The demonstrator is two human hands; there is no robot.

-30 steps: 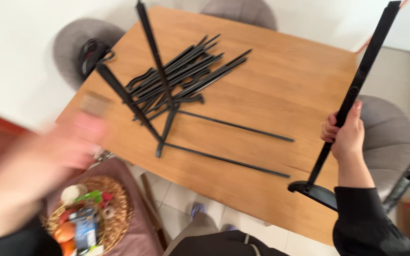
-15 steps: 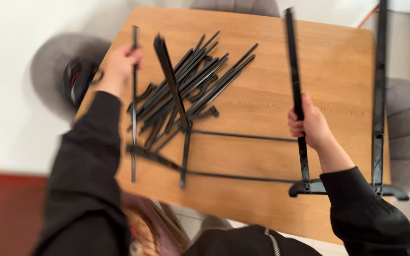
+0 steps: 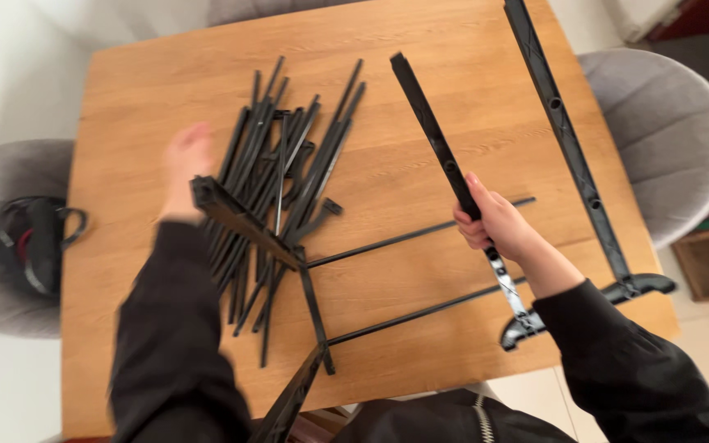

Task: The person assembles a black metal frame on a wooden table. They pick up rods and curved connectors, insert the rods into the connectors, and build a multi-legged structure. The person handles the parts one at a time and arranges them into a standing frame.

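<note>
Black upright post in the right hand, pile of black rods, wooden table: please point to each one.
Black upright post (image 3: 428, 123), head view, upper shaft.
Pile of black rods (image 3: 305, 156), head view, middle.
Wooden table (image 3: 420, 41), head view, bare top.

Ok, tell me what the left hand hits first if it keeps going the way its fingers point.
Probably the pile of thin black plastic rods on the wooden table; the left hand hovers blurred beside it, depth unclear.

Wooden table (image 3: 420, 66), grey padded chairs (image 3: 666, 131), pale floor.

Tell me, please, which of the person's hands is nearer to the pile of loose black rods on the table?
Left. The left hand is at the pile of loose black rods' left edge; the right hand grips an upright post farther right.
</note>
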